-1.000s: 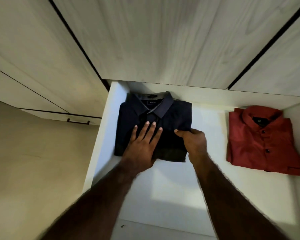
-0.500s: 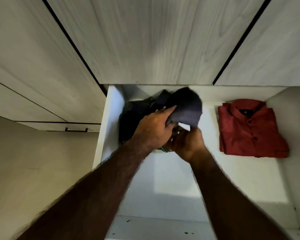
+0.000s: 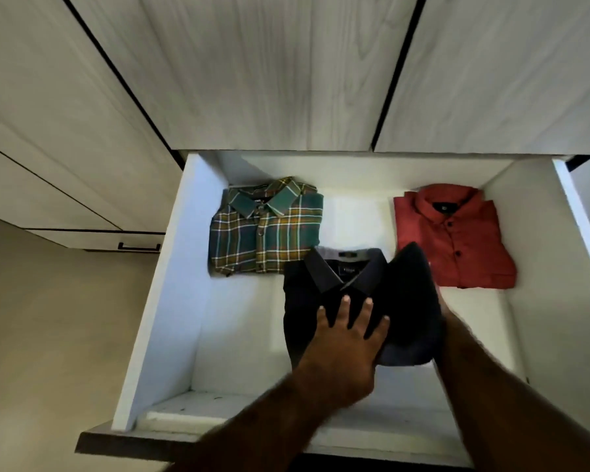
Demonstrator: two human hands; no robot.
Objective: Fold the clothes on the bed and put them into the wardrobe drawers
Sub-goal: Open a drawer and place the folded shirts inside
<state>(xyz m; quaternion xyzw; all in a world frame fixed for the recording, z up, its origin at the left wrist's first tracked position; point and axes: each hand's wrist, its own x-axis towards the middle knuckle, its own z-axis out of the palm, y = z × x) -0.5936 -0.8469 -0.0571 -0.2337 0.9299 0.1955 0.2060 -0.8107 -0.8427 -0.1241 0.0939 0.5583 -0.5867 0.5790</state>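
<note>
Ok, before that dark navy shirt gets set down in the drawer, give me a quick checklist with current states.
1. Hold on the folded dark navy collared shirt: ok. The left hand lies on top with fingers spread; the right hand is under its right edge.
2. Right hand grip: cannot tell, mostly hidden by cloth.
3. Fold intact: not ok, the right side bulges upward.
4. Free floor in the open white wardrobe drawer: ok, bare floor in front of both shirts.
5. Green plaid folded shirt: ok, flat at back left.
6. Red folded button shirt: ok, flat at back right.
</note>
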